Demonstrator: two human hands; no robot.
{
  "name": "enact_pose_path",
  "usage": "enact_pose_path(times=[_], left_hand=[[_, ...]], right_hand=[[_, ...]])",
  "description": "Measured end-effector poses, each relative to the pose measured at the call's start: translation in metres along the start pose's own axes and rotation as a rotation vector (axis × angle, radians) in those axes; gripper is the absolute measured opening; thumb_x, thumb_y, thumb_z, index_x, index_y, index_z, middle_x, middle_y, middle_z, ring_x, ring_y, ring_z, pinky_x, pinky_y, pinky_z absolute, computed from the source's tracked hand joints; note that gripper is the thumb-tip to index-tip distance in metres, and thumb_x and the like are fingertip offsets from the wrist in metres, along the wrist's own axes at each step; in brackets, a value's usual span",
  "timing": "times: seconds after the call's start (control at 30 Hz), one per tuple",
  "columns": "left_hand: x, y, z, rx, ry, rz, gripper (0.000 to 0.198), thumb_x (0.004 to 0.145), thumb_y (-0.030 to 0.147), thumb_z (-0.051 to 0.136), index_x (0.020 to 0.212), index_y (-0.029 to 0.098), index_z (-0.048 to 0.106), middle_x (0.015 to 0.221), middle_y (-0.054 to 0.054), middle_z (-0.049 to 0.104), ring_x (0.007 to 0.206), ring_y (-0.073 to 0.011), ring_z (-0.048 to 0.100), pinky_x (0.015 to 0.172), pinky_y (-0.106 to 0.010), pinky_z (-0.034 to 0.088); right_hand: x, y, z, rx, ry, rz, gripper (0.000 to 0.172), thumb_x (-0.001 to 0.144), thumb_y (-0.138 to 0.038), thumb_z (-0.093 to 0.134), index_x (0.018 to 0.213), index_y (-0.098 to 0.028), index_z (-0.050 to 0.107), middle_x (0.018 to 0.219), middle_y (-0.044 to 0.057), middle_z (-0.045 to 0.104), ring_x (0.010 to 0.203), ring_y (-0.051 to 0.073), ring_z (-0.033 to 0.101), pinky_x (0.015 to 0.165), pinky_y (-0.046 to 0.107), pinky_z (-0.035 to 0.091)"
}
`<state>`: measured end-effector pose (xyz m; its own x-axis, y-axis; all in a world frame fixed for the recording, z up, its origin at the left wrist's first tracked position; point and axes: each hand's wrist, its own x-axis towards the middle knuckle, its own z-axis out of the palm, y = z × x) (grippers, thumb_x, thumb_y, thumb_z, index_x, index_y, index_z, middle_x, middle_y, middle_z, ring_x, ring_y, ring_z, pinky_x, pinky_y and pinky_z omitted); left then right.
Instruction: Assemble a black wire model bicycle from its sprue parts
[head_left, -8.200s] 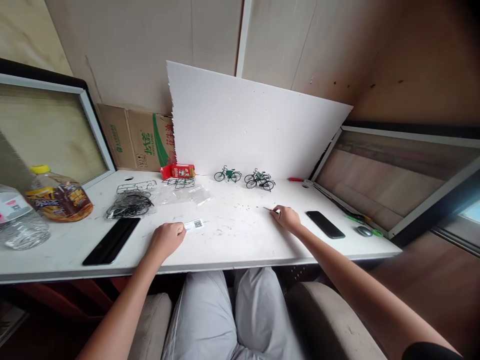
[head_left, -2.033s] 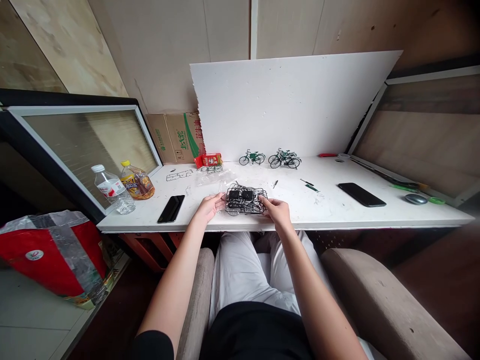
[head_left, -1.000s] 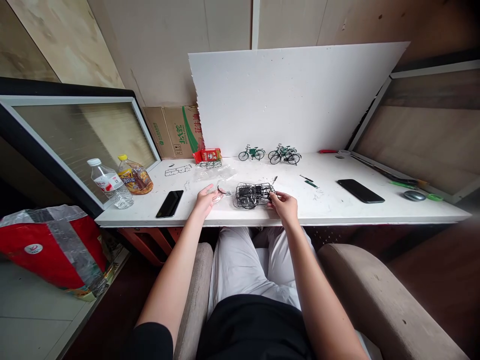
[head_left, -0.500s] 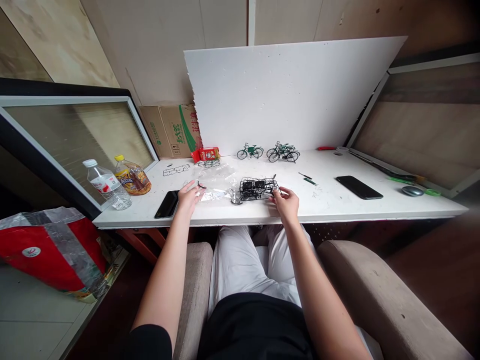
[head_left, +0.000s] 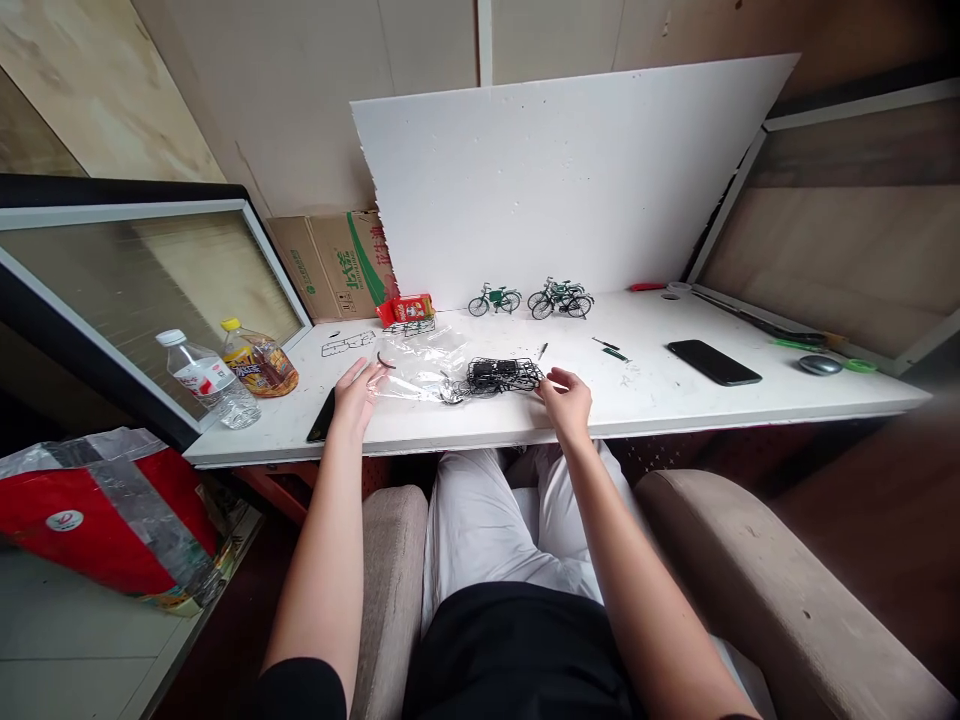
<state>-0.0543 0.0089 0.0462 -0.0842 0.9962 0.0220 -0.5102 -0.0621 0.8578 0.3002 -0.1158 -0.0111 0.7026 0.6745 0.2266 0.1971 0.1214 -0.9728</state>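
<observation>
My left hand [head_left: 355, 394] is at the left edge of a clear plastic bag [head_left: 424, 365], fingers closed on it. A small curved black piece [head_left: 385, 361] shows close to its fingertips. The bag lies crumpled on the white table, its right end reaching a bundle of black plastic part frames [head_left: 502, 374]. My right hand [head_left: 565, 400] pinches the right end of that bundle between thumb and fingers. Some loose curved black parts [head_left: 452, 393] lie at the bundle's left end, partly tangled with the bag.
Small model bicycles, one green [head_left: 495, 299] and others close together [head_left: 560, 299], stand near the white board [head_left: 570, 180]. Thin green-black tools [head_left: 615, 353] and a phone [head_left: 713, 362] lie to the right. Another phone [head_left: 321, 418] and two bottles [head_left: 206, 380] are left. A red packet [head_left: 406, 310] sits behind.
My left hand has moved a little left, drawing the bag's edge with it. The black frames have shifted slightly left, with my right hand still at their right end. The view has tilted slightly.
</observation>
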Motion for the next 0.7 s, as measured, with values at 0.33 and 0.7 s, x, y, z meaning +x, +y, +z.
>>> enact_pose_path(times=[0.33,0.7], left_hand=[[-0.021,-0.011,0.029,0.212,-0.258,-0.217,0.026,0.089,0.015,0.079,0.113,0.018,0.069,0.132,-0.018,0.072,0.125,-0.0259,0.07,0.113,-0.046,0.053],[-0.023,-0.007,0.043,0.239,-0.245,-0.038,0.02,0.099,0.025,0.067,0.118,0.017,0.068,0.114,-0.014,0.078,0.106,-0.0239,0.077,0.096,-0.038,0.062]], right_hand=[[-0.005,-0.009,0.003,-0.125,-0.009,-0.042,0.038,0.085,-0.034,0.059,0.111,-0.015,0.078,0.1,0.013,0.081,0.094,0.028,0.077,0.085,0.037,0.059],[-0.005,-0.011,0.004,-0.13,-0.014,-0.046,0.032,0.084,-0.032,0.057,0.103,-0.017,0.08,0.098,0.011,0.081,0.094,0.027,0.076,0.088,0.036,0.057]])
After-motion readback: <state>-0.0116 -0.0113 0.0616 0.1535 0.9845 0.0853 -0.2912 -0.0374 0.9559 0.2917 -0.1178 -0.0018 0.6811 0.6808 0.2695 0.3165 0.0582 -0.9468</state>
